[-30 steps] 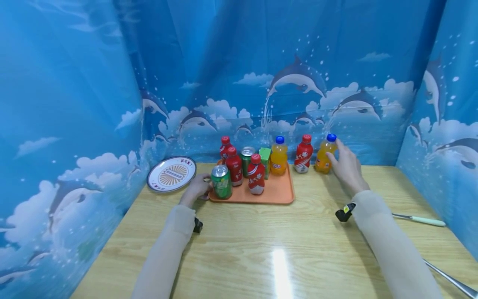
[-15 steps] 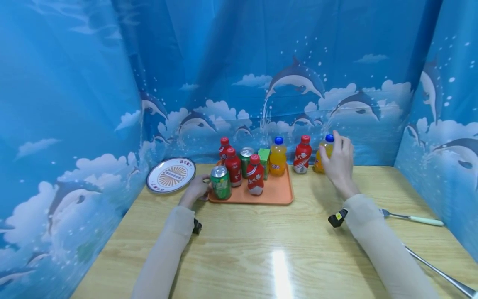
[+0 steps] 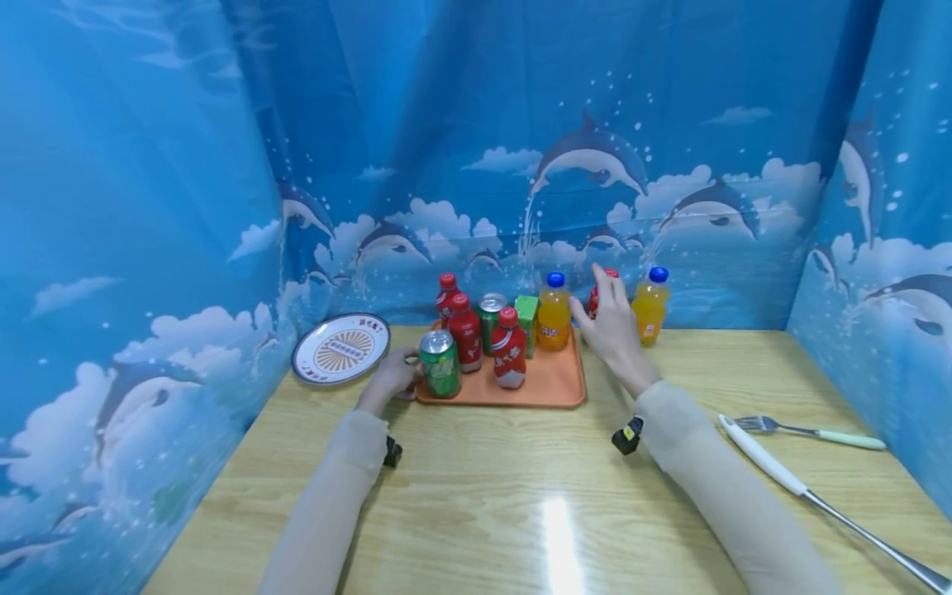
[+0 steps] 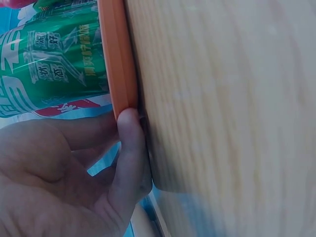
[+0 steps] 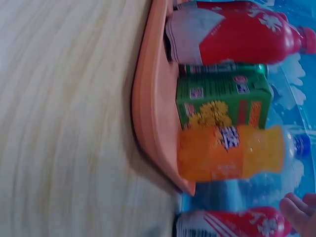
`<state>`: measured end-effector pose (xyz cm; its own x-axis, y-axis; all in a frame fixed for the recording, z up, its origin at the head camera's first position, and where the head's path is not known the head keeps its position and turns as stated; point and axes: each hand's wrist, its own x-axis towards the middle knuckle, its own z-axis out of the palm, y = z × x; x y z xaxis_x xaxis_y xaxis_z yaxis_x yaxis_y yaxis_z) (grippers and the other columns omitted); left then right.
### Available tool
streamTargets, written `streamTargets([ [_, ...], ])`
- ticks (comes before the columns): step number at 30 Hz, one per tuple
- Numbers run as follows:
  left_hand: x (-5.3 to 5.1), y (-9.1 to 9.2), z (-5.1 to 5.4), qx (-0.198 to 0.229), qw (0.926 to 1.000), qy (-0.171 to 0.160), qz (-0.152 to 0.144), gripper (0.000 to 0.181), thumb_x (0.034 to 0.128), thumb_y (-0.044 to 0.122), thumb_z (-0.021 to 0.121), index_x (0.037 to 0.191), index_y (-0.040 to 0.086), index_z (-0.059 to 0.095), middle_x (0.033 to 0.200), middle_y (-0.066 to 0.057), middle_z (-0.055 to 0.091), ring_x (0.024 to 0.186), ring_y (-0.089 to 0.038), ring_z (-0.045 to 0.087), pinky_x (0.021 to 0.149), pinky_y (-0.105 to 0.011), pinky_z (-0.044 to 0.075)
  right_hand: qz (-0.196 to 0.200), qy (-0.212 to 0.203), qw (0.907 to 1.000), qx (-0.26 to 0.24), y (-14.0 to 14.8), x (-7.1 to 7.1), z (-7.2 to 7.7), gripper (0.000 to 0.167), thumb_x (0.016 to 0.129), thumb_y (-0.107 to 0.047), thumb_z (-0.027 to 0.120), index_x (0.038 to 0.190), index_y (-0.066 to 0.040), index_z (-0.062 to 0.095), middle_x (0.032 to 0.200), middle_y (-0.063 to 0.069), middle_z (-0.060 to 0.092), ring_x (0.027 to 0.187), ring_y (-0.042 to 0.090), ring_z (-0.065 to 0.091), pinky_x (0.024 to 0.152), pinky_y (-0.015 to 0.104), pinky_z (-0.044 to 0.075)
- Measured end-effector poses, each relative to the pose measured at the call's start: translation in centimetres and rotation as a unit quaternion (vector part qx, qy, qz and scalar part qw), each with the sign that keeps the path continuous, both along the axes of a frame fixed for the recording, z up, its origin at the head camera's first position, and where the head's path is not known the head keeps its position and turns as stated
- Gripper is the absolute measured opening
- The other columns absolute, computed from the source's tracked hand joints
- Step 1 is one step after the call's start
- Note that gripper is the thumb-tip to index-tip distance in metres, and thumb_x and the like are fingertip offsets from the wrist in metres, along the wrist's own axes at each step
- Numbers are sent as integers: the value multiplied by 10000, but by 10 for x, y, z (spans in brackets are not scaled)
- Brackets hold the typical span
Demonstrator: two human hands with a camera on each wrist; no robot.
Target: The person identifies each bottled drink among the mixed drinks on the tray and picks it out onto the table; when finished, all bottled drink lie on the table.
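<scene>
My left hand [image 3: 390, 376] pinches the left edge of an orange tray [image 3: 550, 395]; in the left wrist view its thumb [image 4: 131, 133] lies against the rim. Beside it on the tray stands a green soda can [image 3: 440, 364]. My right hand [image 3: 613, 335] is raised with fingers extended in front of a red bottle [image 5: 237, 222] that stands off the tray, mostly hidden in the head view. In the right wrist view the fingertips [image 5: 294, 210] are close to that bottle's cap end; contact cannot be told. An orange soda bottle [image 3: 650, 307] with a blue cap stands to its right.
The tray also bears several red bottles [image 3: 510, 351], another can [image 3: 491, 318], a green drink carton [image 5: 222, 101] and an orange soda bottle [image 5: 232, 153]. A plate [image 3: 342, 347] leans at the left. A fork [image 3: 818, 431] and a white-handled utensil [image 3: 766, 456] lie right.
My right hand has left the orange soda bottle off the tray and moved left to the red bottle. The left hand stays at the tray's edge.
</scene>
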<state>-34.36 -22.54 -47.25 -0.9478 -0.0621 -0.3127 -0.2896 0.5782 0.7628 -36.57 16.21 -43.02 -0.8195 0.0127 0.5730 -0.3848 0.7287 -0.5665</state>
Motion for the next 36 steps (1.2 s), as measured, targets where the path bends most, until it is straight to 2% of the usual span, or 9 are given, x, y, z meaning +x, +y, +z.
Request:
streamTargets([
  [5, -1, 0, 2, 19, 10000, -55, -14, 572, 1005, 46, 584, 1562, 122, 478, 1355, -249, 584, 851, -197, 638, 624, -260, 647, 140, -468, 9988, -70, -15, -4, -1, 757, 1045, -430, 621, 1659, -132, 293, 1546, 225, 471, 1178, 431, 636, 1047, 614, 586],
  [11, -1, 1, 3, 107, 9999, -52, 42, 585, 993, 24, 586, 1560, 118, 480, 1328, -237, 588, 832, -183, 629, 605, -241, 635, 152, -1195, 9927, 70, -22, -11, -6, 818, 1053, -494, 577, 1700, -190, 179, 1663, 226, 371, 1460, 473, 467, 1176, 681, 457],
  [15, 1, 2, 3, 183, 9998, 11, 76, 578, 990, 7, 570, 1554, 105, 491, 1303, -234, 597, 788, -168, 620, 575, -224, 618, 158, -1420, 9895, 229, -24, -14, -10, 823, 1049, -495, 593, 1702, -207, 183, 1669, 222, 370, 1501, 459, 425, 1199, 679, 431],
  [23, 3, 3, 2, 175, 9997, 148, 60, 536, 1017, 29, 546, 1546, 95, 502, 1320, -240, 600, 723, -142, 607, 530, -201, 589, 175, -1238, 9920, 188, -25, -20, -14, 755, 1043, -443, 635, 1666, -171, 309, 1630, 207, 456, 1464, 432, 488, 1185, 641, 470],
  [29, 3, 2, 3, 177, 9998, 23, 95, 551, 1013, 27, 550, 1557, 92, 488, 1310, -239, 603, 706, -138, 606, 538, -203, 592, 220, -1011, 9946, 112, -27, -22, -15, 712, 1036, -391, 666, 1632, -127, 378, 1575, 208, 532, 1373, 428, 590, 1111, 600, 550],
  [36, 3, 1, 3, 186, 9997, -131, 134, 594, 1002, 18, 560, 1581, 109, 460, 1369, -263, 591, 676, -133, 605, 548, -207, 599, 345, -788, 9962, -135, -28, -21, -18, 680, 1016, -342, 707, 1590, -87, 446, 1554, 205, 558, 1352, 421, 610, 1104, 580, 562],
])
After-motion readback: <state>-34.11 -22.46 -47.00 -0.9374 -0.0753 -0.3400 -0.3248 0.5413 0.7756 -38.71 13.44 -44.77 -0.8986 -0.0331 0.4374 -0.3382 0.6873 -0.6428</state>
